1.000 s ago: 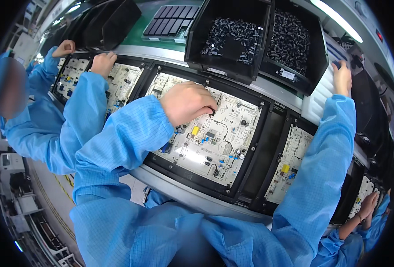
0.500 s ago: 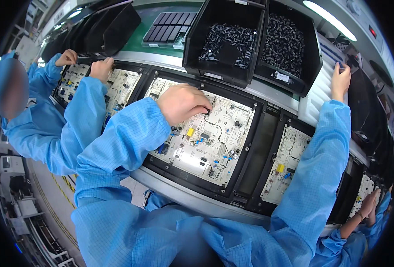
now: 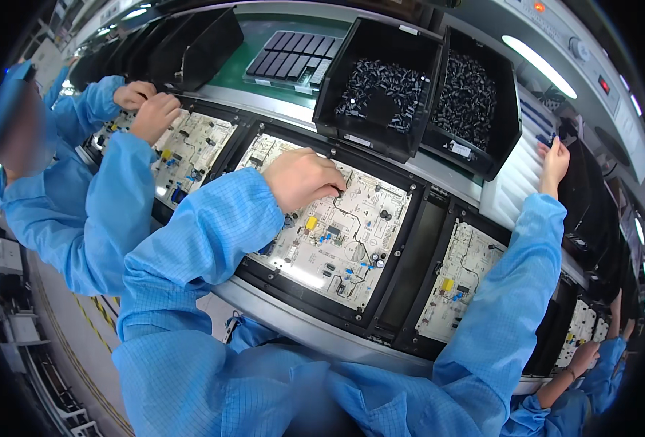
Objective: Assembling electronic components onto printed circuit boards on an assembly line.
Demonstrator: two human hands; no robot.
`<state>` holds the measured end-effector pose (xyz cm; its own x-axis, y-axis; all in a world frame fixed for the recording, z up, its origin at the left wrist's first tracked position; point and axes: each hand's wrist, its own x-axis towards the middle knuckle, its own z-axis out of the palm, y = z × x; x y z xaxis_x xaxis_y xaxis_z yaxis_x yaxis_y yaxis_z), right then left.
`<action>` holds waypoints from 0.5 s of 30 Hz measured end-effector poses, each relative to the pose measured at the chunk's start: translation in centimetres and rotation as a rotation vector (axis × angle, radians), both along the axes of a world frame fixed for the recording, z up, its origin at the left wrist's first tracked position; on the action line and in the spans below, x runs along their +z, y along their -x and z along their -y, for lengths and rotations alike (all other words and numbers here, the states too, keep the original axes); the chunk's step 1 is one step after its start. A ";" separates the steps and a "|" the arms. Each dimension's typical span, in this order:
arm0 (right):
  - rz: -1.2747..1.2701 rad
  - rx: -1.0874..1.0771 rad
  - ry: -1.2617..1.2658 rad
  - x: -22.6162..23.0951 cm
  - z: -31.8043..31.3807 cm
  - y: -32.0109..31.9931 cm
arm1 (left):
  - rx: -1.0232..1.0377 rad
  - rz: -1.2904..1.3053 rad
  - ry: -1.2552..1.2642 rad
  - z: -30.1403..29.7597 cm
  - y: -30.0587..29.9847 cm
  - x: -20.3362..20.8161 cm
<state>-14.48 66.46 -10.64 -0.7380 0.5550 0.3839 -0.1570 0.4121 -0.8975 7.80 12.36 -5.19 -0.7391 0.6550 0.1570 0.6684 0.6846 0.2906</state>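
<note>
My left hand [image 3: 304,179] is over the white circuit board [image 3: 315,251] in the black frame before me. Its thumb and fingers pinch a small black component [image 3: 339,191] at the board's upper part. That part is mostly hidden by the fingertips. Out to the right, my right hand [image 3: 555,164] is at a white ribbed tray [image 3: 508,186]. Its fingertips are closed on a small dark blue part [image 3: 546,139], next to rows of similar dark blue pieces [image 3: 536,114] in the tray.
Two black bins [image 3: 370,135] [image 3: 468,131] of small black components stand behind the board. A pack of dark blocks [image 3: 293,54] lies on the green surface. Another framed board [image 3: 453,280] sits to the right. At the left a co-worker's hands [image 3: 155,116] work over a board.
My right hand has come down slightly and its fingertips have closed on a dark blue part. My left hand stays at nearly the same board spot. The view has shifted; the co-worker's hands have drawn together.
</note>
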 end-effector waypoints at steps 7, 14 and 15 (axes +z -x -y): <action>-0.220 0.274 0.263 8.7 8.4 -6.3 | -0.005 0.025 -0.024 0.4 -0.3 -0.5; -0.260 0.782 -0.149 17.1 23.4 -23.5 | 0.016 0.043 0.042 0.6 -0.9 0.5; -0.269 0.886 -0.154 16.4 25.3 -25.8 | 0.013 0.009 0.032 0.7 -0.8 0.1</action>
